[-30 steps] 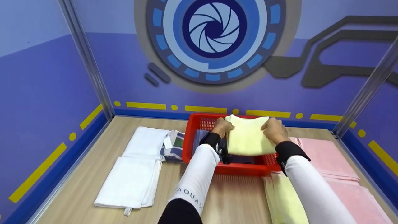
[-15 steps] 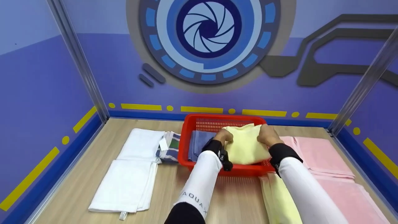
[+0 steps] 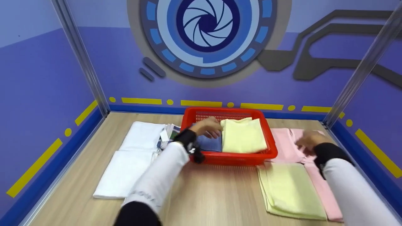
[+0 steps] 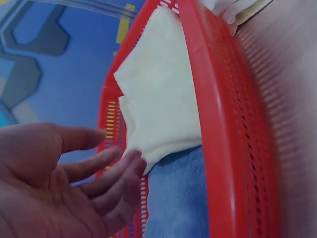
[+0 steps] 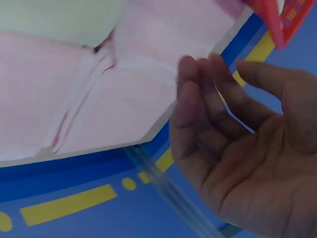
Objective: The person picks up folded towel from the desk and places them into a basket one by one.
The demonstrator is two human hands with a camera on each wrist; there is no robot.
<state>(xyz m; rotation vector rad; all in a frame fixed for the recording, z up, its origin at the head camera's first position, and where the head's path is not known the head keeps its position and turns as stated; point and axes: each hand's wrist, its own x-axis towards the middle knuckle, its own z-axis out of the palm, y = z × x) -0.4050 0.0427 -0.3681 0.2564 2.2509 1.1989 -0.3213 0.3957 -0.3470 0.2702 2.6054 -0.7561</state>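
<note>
A folded yellow towel (image 3: 244,137) lies in the right half of the red basket (image 3: 241,159), beside a folded blue towel (image 3: 209,143) in the left half. My left hand (image 3: 207,127) hovers over the blue towel with nothing in it; its fingers are loosely bent in the left wrist view, near the yellow towel (image 4: 158,84). Over the pink towels (image 3: 281,144) to the right of the basket is my right hand (image 3: 309,141). The right wrist view shows its fingers relaxed and holding nothing, above the pink towel (image 5: 143,94).
Folded white towels (image 3: 125,174) lie on the left of the table (image 3: 213,194), with a striped towel (image 3: 171,129) between them and the basket. Another folded yellow towel (image 3: 292,191) lies at front right, over the pink ones. Blue-purple walls (image 3: 37,94) enclose the table.
The yellow towel has gone down into the basket, and both hands have let go of it. My left hand has moved left, my right hand right over the pink towels.
</note>
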